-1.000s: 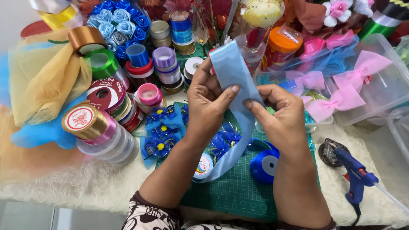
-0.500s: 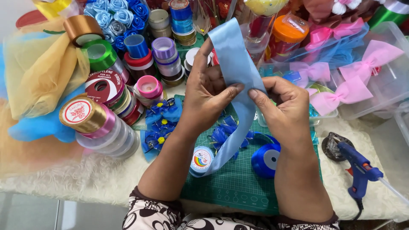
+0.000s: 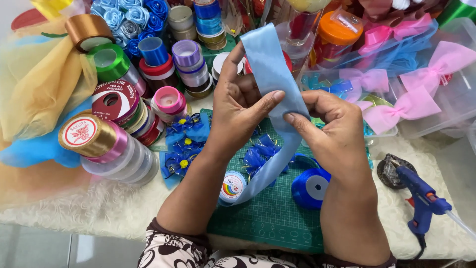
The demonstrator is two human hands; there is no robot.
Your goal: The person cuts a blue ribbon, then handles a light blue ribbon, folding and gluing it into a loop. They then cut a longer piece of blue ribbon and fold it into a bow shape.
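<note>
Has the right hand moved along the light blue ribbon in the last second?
Cannot tell. The right hand still pinches the light blue ribbon above the green cutting mat, as before; the small shifts could be the head camera moving.

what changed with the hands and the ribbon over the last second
The right hand moved in toward the left hand, so both now pinch the light blue ribbon close together at the fold. Neither hand let go. The ribbon's upper end stays raised, its tail runs down to the spool, and the glue gun has not moved.
</note>
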